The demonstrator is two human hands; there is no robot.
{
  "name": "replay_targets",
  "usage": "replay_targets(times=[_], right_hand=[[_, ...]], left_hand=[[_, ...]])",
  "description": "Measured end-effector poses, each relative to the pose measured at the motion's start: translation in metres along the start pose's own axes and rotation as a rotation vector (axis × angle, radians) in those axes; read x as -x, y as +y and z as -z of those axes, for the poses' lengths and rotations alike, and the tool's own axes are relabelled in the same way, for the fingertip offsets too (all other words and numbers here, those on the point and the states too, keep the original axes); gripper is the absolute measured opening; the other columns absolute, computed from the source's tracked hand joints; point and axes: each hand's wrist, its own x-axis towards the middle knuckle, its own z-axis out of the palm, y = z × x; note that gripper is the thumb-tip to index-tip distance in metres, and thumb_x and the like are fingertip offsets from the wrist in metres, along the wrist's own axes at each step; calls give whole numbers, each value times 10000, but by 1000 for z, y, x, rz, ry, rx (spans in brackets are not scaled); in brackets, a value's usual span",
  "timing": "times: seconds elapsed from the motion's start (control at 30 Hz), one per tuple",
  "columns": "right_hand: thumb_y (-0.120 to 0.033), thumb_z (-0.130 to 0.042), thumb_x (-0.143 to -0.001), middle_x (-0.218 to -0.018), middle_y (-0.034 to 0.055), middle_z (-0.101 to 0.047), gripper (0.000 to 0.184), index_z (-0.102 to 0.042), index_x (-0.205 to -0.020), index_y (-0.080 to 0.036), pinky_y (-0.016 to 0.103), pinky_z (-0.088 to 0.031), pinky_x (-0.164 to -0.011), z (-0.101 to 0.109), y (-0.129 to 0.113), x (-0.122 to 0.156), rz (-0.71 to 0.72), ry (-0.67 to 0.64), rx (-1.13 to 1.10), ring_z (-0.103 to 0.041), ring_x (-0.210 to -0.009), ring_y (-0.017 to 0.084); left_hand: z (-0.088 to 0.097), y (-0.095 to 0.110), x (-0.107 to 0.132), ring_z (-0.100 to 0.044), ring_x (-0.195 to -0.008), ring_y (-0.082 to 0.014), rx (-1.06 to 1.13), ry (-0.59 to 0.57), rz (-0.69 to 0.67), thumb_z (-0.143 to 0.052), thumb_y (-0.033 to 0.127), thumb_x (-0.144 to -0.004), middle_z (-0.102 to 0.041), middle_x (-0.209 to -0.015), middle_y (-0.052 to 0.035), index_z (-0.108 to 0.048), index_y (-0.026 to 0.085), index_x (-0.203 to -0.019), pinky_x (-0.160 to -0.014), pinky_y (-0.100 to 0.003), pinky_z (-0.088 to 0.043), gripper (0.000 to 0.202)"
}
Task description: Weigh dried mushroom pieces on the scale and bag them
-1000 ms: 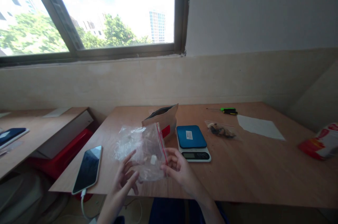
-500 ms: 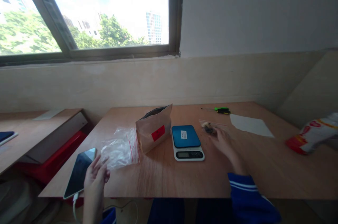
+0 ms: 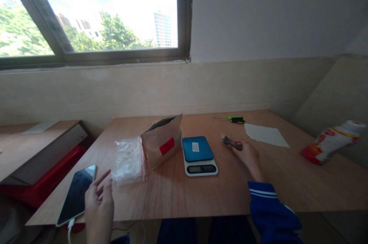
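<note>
At the front left, my left hand (image 3: pixel 99 198) has its fingers apart and nothing in them. It hovers beside a dark-screened tablet (image 3: pixel 77 192), just short of a stack of clear zip bags (image 3: pixel 128 161). On the right, the fingers of my right hand (image 3: pixel 249 156) are closed on a small clear bag (image 3: pixel 227 140) with dark contents, which I cannot make out. Left of that hand lies a kitchen scale (image 3: pixel 198 149) with a blue top and nothing on it. Between the scale and the clear bags stands a brown paper pouch (image 3: pixel 155 146), open at the top, with a red label.
Toward the back lie a green-and-black screwdriver (image 3: pixel 236 119) and a white sheet of paper (image 3: pixel 266 135). A white-and-red bottle (image 3: pixel 330 142) is at the right. A white cable (image 3: pixel 71 225) runs from the tablet over the table's front edge.
My left hand has opened its fingers, the index now stretched out. My right hand has drawn the small bag together, slightly nearer to me. The whole view has shifted a little.
</note>
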Motion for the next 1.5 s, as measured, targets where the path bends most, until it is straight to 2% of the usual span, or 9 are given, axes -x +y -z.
replay_targets(times=[0.17, 0.33, 0.4, 0.53, 0.73, 0.93, 1.0, 1.17, 1.5], right_hand=[[-457, -634, -711, -876, 125, -733, 398, -643, -966, -152, 353, -528, -687, 41, -46, 43, -164, 11, -708, -691, -788, 262], [-512, -649, -728, -987, 80, -745, 387, -692, -940, -191, 344, -535, -799, 54, -102, 107, -242, -122, -1132, -689, -937, 250], [-523, -664, -732, -966, 77, -749, 391, -698, -929, -188, 347, -541, -792, 48, -115, 124, -261, -242, -1198, -694, -919, 252], [-582, -665, -726, -964, 89, -737, 468, -665, -958, -176, 340, -543, -766, 31, -120, 134, -271, -327, -1189, -686, -920, 254], [-565, -647, -757, -976, 82, -651, 487, -530, -1063, -204, 327, -505, -753, 21, -119, 134, -99, -167, -951, -634, -895, 221], [-506, -435, -932, -814, 3, -562, 296, -487, -882, -219, 260, -458, -698, 49, -135, 155, 135, -623, -951, -578, -768, 155], [-496, -420, -944, -769, -19, -514, 290, -447, -855, -221, 239, -432, -657, 55, -137, 158, 148, -686, -950, -545, -720, 135], [-443, -415, -956, -713, -29, -479, 287, -442, -786, -213, 237, -402, -651, 57, -138, 153, 225, -681, -835, -510, -682, 128], [-313, -496, -919, -795, 3, -627, 142, -564, -855, -206, 248, -467, -719, 51, -140, 148, 256, -633, -810, -623, -759, 152]], left_hand=[[-35, 34, 36, -610, -767, -163, 82, -131, -149, -510, 465, -864, -668, -964, -25, -629, 228, -970, -700, -283, -484, 286], [-88, 42, 84, -627, -897, -191, 186, -725, -62, -484, 469, -893, -666, -1101, -78, -604, 221, -1153, -768, -301, -498, 379], [-102, 41, 99, -610, -998, -200, 246, -851, -14, -492, 469, -893, -653, -1134, -81, -586, 221, -1170, -824, -298, -488, 383], [-113, 42, 108, -604, -768, -160, 347, -795, 18, -548, 474, -860, -641, -817, -36, -596, 186, -874, -686, -251, -482, 293], [-114, 46, 107, -505, -592, -117, 302, -812, -6, -597, 456, -830, -547, -649, 3, -587, 168, -754, -563, -221, -412, 298], [-115, 39, 113, -467, -592, -110, 293, -849, -17, -596, 436, -832, -512, -663, 9, -542, 175, -726, -549, -216, -376, 287], [-114, 38, 113, -464, -600, -112, 239, -862, -64, -588, 408, -841, -513, -675, 6, -540, 176, -731, -549, -214, -367, 261], [-112, 43, 112, -417, -577, -106, 123, -846, -216, -591, 315, -831, -460, -627, 26, -493, 183, -674, -527, -203, -323, 227], [-111, 36, 108, -403, -566, -110, 53, -868, -258, -567, 269, -837, -443, -624, 29, -416, 198, -634, -517, -206, -307, 263]])
